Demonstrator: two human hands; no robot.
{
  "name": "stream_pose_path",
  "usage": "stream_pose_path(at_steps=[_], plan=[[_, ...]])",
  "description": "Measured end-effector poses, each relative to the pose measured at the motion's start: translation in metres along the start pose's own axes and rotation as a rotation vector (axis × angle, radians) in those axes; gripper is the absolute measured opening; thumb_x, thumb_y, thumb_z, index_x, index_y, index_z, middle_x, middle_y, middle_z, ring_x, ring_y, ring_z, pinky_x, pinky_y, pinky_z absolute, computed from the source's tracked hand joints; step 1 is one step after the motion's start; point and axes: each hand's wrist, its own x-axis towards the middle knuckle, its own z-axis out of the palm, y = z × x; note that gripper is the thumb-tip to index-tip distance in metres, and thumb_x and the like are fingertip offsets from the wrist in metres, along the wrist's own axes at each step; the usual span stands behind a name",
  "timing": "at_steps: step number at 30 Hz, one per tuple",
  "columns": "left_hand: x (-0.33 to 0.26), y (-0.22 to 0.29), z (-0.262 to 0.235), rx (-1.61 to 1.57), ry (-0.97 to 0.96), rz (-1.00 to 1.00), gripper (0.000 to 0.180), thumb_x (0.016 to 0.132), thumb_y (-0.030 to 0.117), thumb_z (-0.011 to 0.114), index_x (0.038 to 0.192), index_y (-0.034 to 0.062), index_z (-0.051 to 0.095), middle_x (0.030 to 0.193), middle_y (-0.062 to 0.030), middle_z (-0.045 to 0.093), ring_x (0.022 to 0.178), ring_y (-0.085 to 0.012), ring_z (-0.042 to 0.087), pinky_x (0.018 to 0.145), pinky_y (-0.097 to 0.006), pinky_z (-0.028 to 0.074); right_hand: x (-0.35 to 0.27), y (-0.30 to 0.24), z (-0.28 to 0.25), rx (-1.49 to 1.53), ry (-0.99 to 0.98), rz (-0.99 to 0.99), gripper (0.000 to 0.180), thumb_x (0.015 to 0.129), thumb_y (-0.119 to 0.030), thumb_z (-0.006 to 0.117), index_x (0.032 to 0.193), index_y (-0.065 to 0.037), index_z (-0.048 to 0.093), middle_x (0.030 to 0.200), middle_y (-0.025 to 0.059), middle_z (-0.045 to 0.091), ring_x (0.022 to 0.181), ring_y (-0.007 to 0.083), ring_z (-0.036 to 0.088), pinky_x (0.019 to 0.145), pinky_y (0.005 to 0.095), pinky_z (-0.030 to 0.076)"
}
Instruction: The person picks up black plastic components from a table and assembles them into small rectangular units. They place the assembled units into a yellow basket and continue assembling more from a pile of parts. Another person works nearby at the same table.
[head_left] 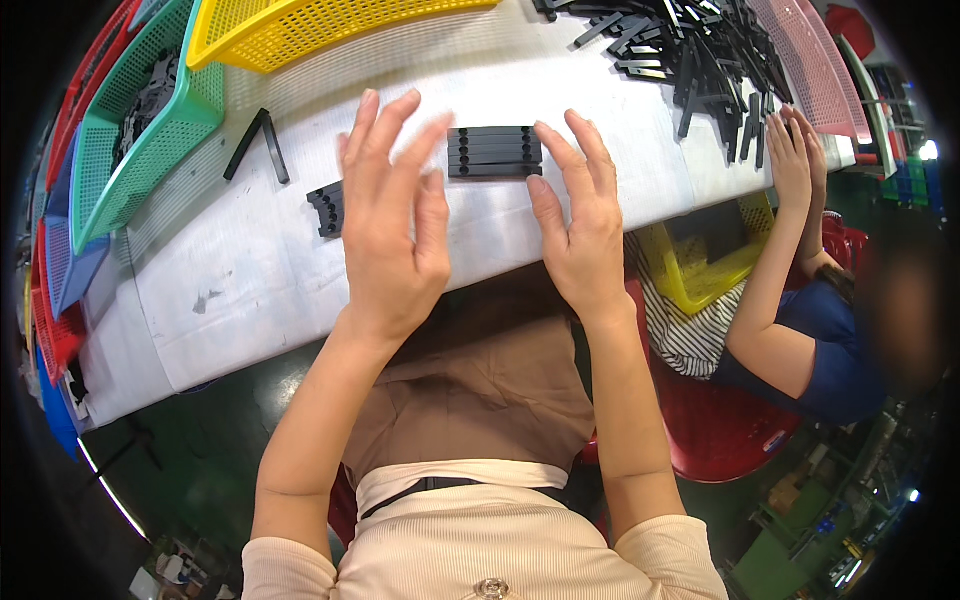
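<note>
A row of black plastic strips (494, 152) lies side by side on the white table, round knobs showing at both ends. At its right end my right hand (582, 205) has thumb and forefinger spread apart, their tips at or very near the strips. My left hand (393, 220) hovers left of the row with its fingers apart, slightly blurred, holding nothing. Partly behind that hand sits a second black group of strips (328, 210); its right part is hidden. Two loose black strips (258, 146) form a narrow V farther left.
A heap of black strips (690, 50) covers the far right. Yellow (330, 38) and green (150, 190) baskets stand at the back and left, a pink basket (815, 70) at the far right. Beside me a co-worker's hands (797, 160) are at the table edge, near a yellow basket (690, 285).
</note>
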Motion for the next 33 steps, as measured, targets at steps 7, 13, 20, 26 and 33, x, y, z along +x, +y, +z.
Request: stream_pose_path(at_steps=[7,13,20,26,33], plan=[[-0.019,-0.001,0.013,0.593,-0.267,-0.007,0.043,0.088,0.019,0.057,0.131,0.0183,0.055,0.151,-0.0055,0.032,0.144,-0.0318,0.012,0.103,-0.064,-0.021,-0.003,-0.002,0.011,-0.128,0.035,-0.036,0.039,0.084,-0.01,0.063,0.123,-0.01,0.058,0.136,0.0197,0.043,0.126,0.0416,0.04,0.103,0.0486,0.036],[-0.019,0.0,0.012,0.574,-0.367,-0.059,0.049,0.086,0.023,0.058,0.134,0.018,0.052,0.151,-0.0017,0.033,0.143,-0.0353,0.012,0.097,-0.069,-0.023,-0.003,-0.018,0.016,-0.403,-0.137,-0.055,0.039,0.086,-0.023,0.064,0.125,-0.02,0.061,0.141,0.019,0.04,0.133,0.0392,0.034,0.107,0.06,0.021],[-0.02,-0.002,0.018,0.588,-0.319,-0.059,0.045,0.083,0.028,0.061,0.127,0.0153,0.059,0.146,0.0021,0.04,0.141,-0.0334,0.021,0.095,-0.077,-0.015,-0.004,-0.032,0.015,-0.556,-0.198,0.025,0.038,0.088,-0.031,0.06,0.125,-0.021,0.061,0.143,0.0149,0.041,0.137,0.037,0.029,0.11,0.0621,0.006],[-0.02,-0.004,0.015,0.607,-0.365,-0.036,0.049,0.085,0.022,0.058,0.133,0.0163,0.053,0.147,-0.0056,0.037,0.141,-0.0394,0.016,0.1,-0.069,-0.019,0.005,-0.028,0.002,-0.675,-0.191,0.096,0.034,0.09,-0.032,0.058,0.122,-0.02,0.063,0.142,0.0157,0.042,0.137,0.0373,0.029,0.11,0.062,0.005],[-0.022,-0.004,0.015,0.553,-0.24,-0.134,0.044,0.087,0.029,0.056,0.126,0.0079,0.057,0.145,-0.0166,0.037,0.139,-0.0431,0.021,0.099,-0.074,-0.013,0.005,-0.018,-0.008,-0.524,-0.105,0.163,0.028,0.091,-0.026,0.057,0.111,-0.007,0.065,0.139,0.0185,0.043,0.135,0.0405,0.03,0.105,0.067,0.015]])
